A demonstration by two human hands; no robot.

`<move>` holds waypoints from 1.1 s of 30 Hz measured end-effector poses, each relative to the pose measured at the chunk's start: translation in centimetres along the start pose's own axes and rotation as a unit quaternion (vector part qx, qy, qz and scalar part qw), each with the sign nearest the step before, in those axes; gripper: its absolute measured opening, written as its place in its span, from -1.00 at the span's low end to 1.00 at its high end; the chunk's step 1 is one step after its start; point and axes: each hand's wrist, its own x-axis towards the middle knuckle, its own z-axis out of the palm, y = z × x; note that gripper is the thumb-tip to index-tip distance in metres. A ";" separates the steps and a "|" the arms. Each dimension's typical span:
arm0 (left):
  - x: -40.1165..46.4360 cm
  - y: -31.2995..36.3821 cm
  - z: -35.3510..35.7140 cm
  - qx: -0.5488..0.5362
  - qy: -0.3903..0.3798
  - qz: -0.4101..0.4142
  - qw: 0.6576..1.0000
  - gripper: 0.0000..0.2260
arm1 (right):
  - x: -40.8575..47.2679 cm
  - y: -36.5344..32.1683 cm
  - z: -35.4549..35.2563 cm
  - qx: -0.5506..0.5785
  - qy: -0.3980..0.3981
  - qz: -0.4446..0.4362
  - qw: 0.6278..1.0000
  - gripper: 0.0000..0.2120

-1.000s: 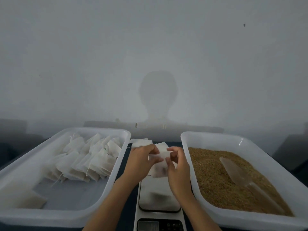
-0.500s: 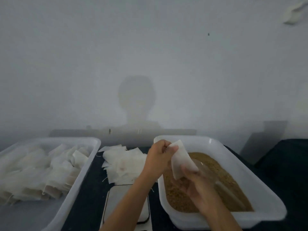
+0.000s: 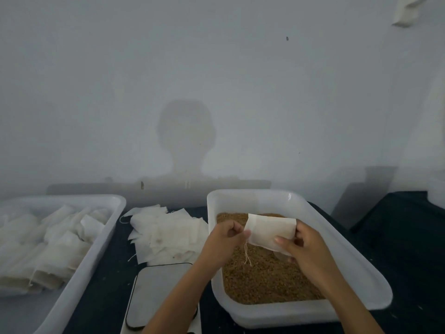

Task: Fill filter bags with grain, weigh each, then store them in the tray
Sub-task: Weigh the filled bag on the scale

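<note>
I hold one empty white filter bag (image 3: 269, 231) flat above the brown grain (image 3: 262, 278) in the white tub (image 3: 337, 237) on the right. My left hand (image 3: 224, 239) pinches the bag's left edge, and its drawstring hangs down below. My right hand (image 3: 305, 247) pinches the bag's right edge with thumb on top. A loose pile of empty bags (image 3: 168, 232) lies on the dark table between the tubs. The storage tray (image 3: 96, 256) on the left holds several filled bags (image 3: 55, 247). The scale (image 3: 156, 290) sits in front, its pan bare.
The dark table (image 3: 404, 249) extends to the right of the grain tub. A pale wall stands close behind everything. Part of a clear scoop is just visible in the grain under my right hand.
The view swung right. I lifted the bag from above the scale over to the grain tub, and both hands now stretch it out flat by its two edges.
</note>
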 end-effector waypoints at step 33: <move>1.3 3.3 -1.0 0.205 -0.099 0.277 0.934 -0.98 | -0.1 -0.9 1.9 -0.106 0.040 -0.008 0.993 -0.95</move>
